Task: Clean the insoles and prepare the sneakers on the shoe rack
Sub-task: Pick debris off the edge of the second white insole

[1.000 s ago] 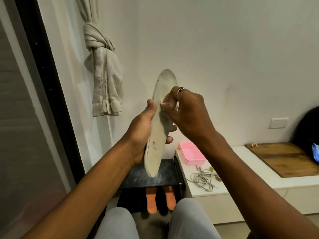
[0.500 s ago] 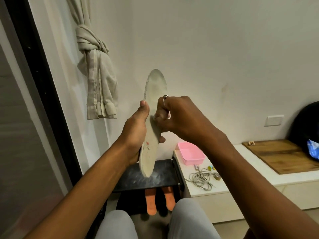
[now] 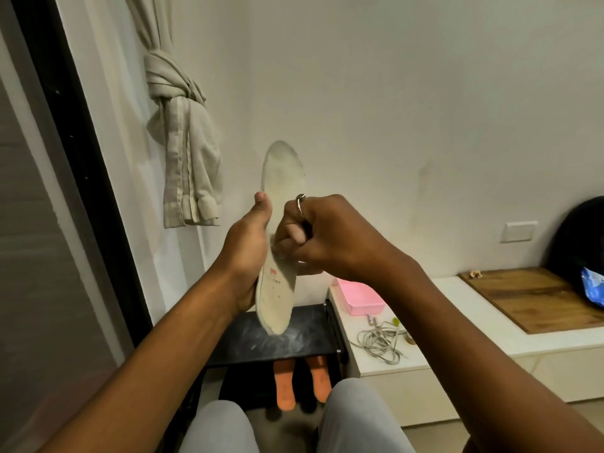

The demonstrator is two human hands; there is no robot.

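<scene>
Left hand (image 3: 245, 256) grips the upright insole (image 3: 282, 178), right hand (image 3: 333, 237) curled against it, contents unclear; heavy pressure could fold or dislodge it.

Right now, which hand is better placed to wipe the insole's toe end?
Right. The left hand grips the insole by its edge and holds it upright, so it is busy. The right hand has its curled fingers on the insole's middle, just below the toe end. What they hold is hidden.
</scene>
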